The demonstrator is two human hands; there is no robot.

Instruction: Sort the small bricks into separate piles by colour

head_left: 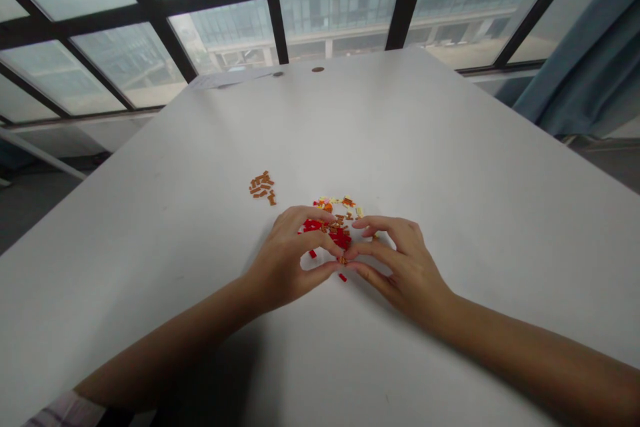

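Between the fingertips of both hands is a small brown toy brick (342, 260), held just above the white table's surface. My left hand (287, 257) pinches it from the left with thumb and index finger, its other fingers curved over a pile. From the right, my right hand (400, 260) pinches the same piece, its thumb and fingers bent inward. Red bricks (340, 237) lie right behind the fingertips, mixed with brown, orange and pale yellow pieces (349, 201). Part of this pile is hidden by my fingers. One loose red brick (343, 277) lies nearer to me.
A separate cluster of brown bricks (262, 187) lies left of the pile on the white table (450, 147). At the far edge are two round grommets (318, 69) and a paper sheet (225, 79). Windows stand beyond, and a blue curtain (585, 73) hangs at the right.
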